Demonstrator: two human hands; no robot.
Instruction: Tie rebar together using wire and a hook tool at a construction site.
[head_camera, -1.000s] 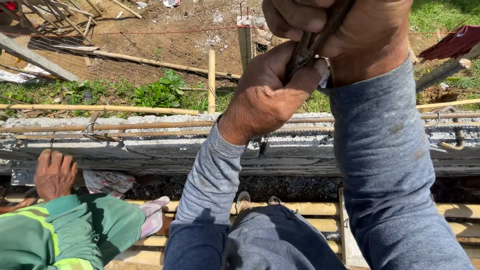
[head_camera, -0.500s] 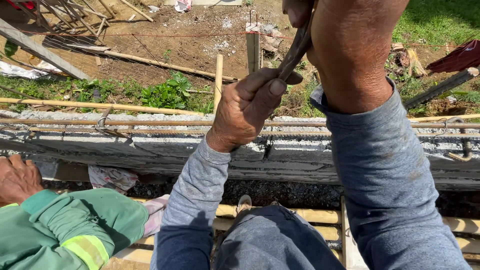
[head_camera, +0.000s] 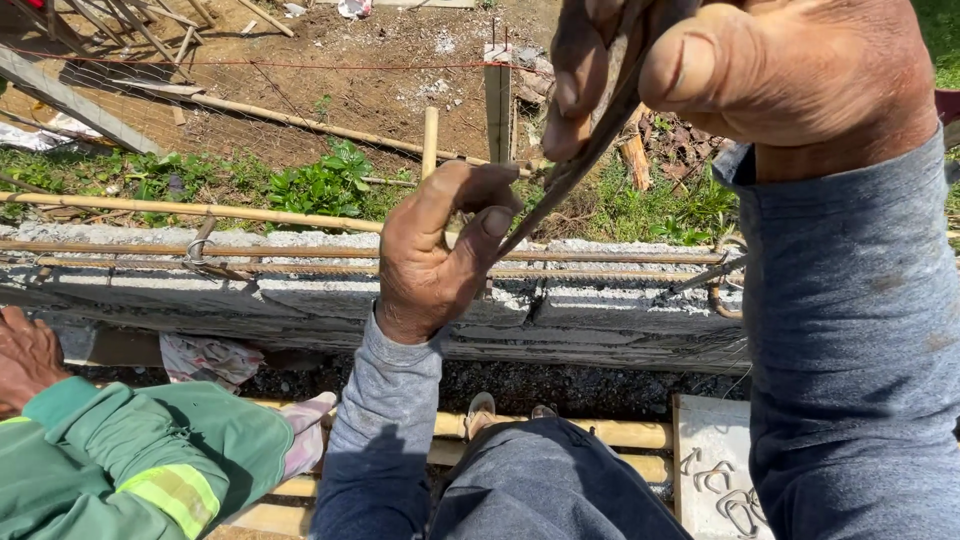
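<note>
At the far left a co-worker's hand, with a green sleeve below it, rests at the near foot of the concrete block wall, well apart from the work. Rusty rebar runs along the wall's top, just beyond the left hand.

The left hand is curled narrow, thumb and fingers pinching the lower end of a thin steel rod just above the wall top. From that pinch the rod slants up and to the right into the right hand, which is closed around its upper end, thumb laid over it, close to the camera.

To do this well, the lower pinch should likely stay firm and low against the rebar, while the upper hand pulls in line with the rod, not sideways, so the rod does not slip or kink. Below the right hand, bent wire ties lie on a pale slab.
</note>
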